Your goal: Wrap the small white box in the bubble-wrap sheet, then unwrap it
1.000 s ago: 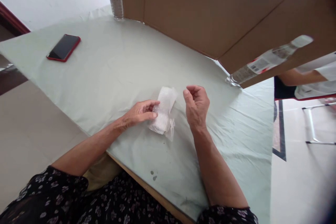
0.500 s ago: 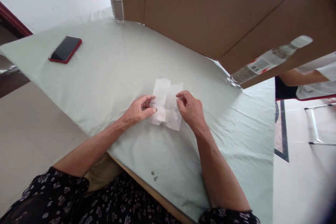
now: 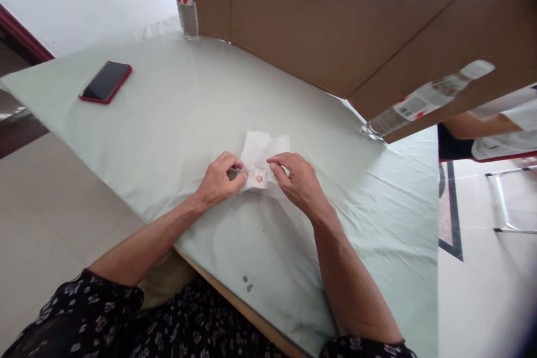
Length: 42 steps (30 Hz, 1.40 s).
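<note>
A thin white paper [image 3: 257, 145] lies creased on the pale green cloth between my hands. On its lower part sits a small beige square piece [image 3: 259, 178] with a reddish round mark. My left hand [image 3: 222, 180] pinches the left edge of the paper beside the square, thumb and fingertips together. On the other side, my right hand [image 3: 297, 179] hovers over the right part of the paper, its thumb and forefinger curled close together; whether anything is between them is too small to tell.
A phone [image 3: 106, 83] with a red case lies at the left. Two plastic bottles [image 3: 185, 3] [image 3: 423, 102] stand against a tall brown cardboard panel [image 3: 293, 17]. Beyond the right edge of the cloth [image 3: 377, 196], a person's arm [image 3: 478, 125] shows.
The lower part of the paper has been folded upward, and the square with the reddish mark now shows. My right hand has moved left, nearer to my left hand.
</note>
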{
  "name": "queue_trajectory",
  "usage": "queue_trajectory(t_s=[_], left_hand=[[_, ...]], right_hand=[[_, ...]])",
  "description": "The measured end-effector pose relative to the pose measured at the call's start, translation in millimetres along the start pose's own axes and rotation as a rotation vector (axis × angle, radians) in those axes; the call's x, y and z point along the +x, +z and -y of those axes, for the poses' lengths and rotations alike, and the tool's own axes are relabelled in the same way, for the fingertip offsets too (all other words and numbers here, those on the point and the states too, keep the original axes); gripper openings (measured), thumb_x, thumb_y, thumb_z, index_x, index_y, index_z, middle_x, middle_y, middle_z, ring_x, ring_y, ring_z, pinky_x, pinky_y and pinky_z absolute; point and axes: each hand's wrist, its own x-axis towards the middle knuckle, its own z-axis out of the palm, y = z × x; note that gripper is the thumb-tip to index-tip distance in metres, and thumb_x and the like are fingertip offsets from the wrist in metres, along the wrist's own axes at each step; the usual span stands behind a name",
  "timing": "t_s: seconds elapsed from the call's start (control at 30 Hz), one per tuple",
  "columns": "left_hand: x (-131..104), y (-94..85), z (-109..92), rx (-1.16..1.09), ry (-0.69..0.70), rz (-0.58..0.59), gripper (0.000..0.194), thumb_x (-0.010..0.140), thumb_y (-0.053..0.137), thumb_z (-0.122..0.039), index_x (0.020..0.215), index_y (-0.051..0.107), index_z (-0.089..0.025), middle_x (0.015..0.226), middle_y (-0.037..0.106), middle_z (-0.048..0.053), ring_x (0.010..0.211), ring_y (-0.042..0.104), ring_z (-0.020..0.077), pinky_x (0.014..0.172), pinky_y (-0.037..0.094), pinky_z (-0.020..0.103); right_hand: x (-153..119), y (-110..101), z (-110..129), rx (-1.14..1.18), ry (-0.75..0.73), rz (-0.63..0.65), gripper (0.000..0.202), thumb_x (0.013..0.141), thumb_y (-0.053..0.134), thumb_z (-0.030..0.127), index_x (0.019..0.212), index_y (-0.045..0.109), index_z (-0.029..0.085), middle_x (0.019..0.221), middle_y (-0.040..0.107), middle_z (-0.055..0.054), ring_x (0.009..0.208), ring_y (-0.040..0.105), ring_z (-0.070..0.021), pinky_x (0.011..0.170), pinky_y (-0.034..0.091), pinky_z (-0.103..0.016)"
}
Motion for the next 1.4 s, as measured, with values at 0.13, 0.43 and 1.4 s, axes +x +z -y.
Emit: queue_trajectory(t_s=[0.13,0.43,1.4], left_hand=[[5.9,-9.1,8.0,-0.011,-0.204,-0.117,0.009,0.075,0.059,-0.024,0.069,0.057,-0.019,0.076,0.061,0.000,0.065,0.052,0.0125,0.064,0.046,0.027],[6.9,-20.7,16.3,0.225,-0.134,-0.199,0.032,0.069,0.054,-0.013,0.099,0.062,-0.019,0.099,0.069,0.006,0.091,0.063,0.0219,0.079,0.053,0.037],[-2.0,-16.3,6.5,0.321,0.530,0.007,0.070,0.082,0.062,-0.029,0.147,0.041,-0.018,0.137,0.062,0.017,0.131,0.056,0.0335,0.109,0.041,0.050]], right_hand=[[-0.3,0.8,0.7,0.020,0.035,0.092,0.030,0.100,0.044,0.029,0.096,0.073,0.021,0.105,0.077,-0.007,0.099,0.065,-0.0250,0.092,0.048,-0.040],[-0.8,-0.9,1.8,0.117,0.031,0.150,0.033,0.100,0.048,0.045,0.102,0.072,0.023,0.114,0.075,-0.006,0.109,0.065,-0.0265,0.097,0.046,-0.043],[-10.3,14.2,1.4,-0.099,-0.132,0.301,0.066,0.084,0.056,0.019,0.149,0.041,0.020,0.135,0.064,-0.014,0.123,0.060,-0.0312,0.103,0.045,-0.052]])
